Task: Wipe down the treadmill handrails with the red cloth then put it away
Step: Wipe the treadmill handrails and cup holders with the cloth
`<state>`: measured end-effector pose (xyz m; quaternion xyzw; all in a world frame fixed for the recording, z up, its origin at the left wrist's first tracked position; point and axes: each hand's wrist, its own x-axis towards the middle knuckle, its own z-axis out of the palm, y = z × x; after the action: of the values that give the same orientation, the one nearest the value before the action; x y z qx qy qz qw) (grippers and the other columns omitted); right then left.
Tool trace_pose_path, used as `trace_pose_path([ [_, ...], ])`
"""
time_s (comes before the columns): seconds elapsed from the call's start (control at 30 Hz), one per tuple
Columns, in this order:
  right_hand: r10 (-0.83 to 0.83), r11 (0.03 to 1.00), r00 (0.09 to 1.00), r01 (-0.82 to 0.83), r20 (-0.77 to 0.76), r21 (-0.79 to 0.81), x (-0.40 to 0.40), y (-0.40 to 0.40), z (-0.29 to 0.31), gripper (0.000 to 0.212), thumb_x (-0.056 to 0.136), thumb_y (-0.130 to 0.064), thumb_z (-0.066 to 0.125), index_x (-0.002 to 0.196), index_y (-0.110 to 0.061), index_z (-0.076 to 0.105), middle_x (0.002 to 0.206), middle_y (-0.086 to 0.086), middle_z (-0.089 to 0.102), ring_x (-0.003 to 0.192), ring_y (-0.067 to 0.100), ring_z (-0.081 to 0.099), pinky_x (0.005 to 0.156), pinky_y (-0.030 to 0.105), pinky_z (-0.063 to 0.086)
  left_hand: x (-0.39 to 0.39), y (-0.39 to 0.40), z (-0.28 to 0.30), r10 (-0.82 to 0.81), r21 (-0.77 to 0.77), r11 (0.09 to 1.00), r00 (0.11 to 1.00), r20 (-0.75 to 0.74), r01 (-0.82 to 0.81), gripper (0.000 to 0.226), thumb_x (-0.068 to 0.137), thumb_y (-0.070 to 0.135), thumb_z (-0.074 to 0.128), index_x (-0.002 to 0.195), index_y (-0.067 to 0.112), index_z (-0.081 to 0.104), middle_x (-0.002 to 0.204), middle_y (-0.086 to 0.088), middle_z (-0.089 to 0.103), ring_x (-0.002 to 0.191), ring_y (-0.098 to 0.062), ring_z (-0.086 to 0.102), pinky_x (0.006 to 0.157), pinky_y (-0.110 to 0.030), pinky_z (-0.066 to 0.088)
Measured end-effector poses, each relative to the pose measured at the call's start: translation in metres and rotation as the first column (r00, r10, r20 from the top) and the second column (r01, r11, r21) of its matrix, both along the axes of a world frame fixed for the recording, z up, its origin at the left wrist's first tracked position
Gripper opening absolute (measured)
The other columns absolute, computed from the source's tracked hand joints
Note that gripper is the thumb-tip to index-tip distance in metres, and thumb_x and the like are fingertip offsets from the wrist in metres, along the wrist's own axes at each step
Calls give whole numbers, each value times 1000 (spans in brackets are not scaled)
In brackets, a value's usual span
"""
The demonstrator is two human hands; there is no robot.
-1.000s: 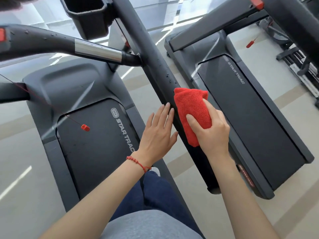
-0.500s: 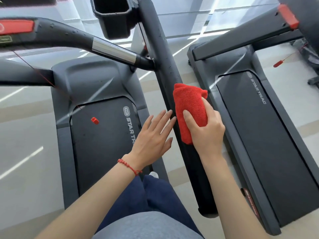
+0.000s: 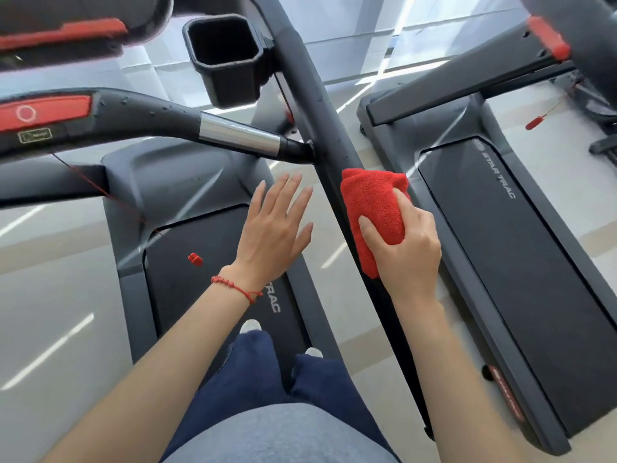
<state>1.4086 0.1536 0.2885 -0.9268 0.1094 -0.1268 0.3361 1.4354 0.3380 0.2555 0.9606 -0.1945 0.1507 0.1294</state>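
Head view:

- Right hand (image 3: 405, 252): fingers closed around the red cloth (image 3: 372, 208), thumb lying across its front face. The cloth is bunched and pressed against the right side of the handrail (image 3: 325, 128), just below the junction with the crossbar (image 3: 233, 133).
- Left hand (image 3: 275, 228): empty, fingers spread and extended, palm down, beside the handrail on its left. Whether it touches the rail cannot be told. A red bracelet (image 3: 238, 289) sits on the wrist.
- Hidden or cut off: the stretch of rail behind the cloth and the right hand is covered. The fingertips wrapped behind the cloth are out of sight. The rail's upper end leaves the top edge. The console (image 3: 46, 115) at left is cropped, and its small label is too blurred to read.
- Water droplets show on the crossbar and on the rail above the cloth.
- The belt logo under the left wrist is partly masked; only "TRAC" reads. The neighbouring treadmill (image 3: 500, 228) is cut by the right edge.
- A cup holder (image 3: 227, 58) is fixed to the rail at top. A red clip (image 3: 194, 259) hangs on its cord over the belt.
- Change against half a second ago: the cloth sits higher on the rail, nearer the crossbar junction. The left hand has drawn clear of the rail, fingers wider apart.
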Motion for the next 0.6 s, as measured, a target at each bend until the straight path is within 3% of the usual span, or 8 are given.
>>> trace_pose_path([
  [0.13,-32,999,999,32,13,-3,10,5,-2,60,76,-50,62,129,-27,48,107,9,54,94,26,55,79,28,38,29,22,1,34,35,999,999,24,-34,49,88,25,44,128,-2,50,136,-24,46,128,-39,40,105,-58,29],
  [0.3,-73,997,997,73,13,-20,4,6,-4,60,74,-52,59,129,-30,48,107,5,54,94,25,55,78,29,39,57,44,-8,92,129,988,995,-23,-89,54,85,21,60,132,-2,44,139,-23,43,131,-37,35,108,-57,20],
  [0.4,-91,996,996,92,12,-16,12,10,-3,60,73,-52,59,128,-30,49,105,4,54,92,23,55,76,27,37,66,52,-11,102,227,969,995,-2,-99,58,86,24,60,135,1,40,143,-19,39,134,-33,32,110,-56,13],
  [0.6,-87,996,996,87,9,-11,42,21,-4,59,75,-53,59,128,-29,49,104,5,53,92,25,55,76,27,37,71,52,-13,112,212,970,992,51,-120,59,82,21,63,133,0,43,141,-18,43,132,-32,36,108,-55,12],
])
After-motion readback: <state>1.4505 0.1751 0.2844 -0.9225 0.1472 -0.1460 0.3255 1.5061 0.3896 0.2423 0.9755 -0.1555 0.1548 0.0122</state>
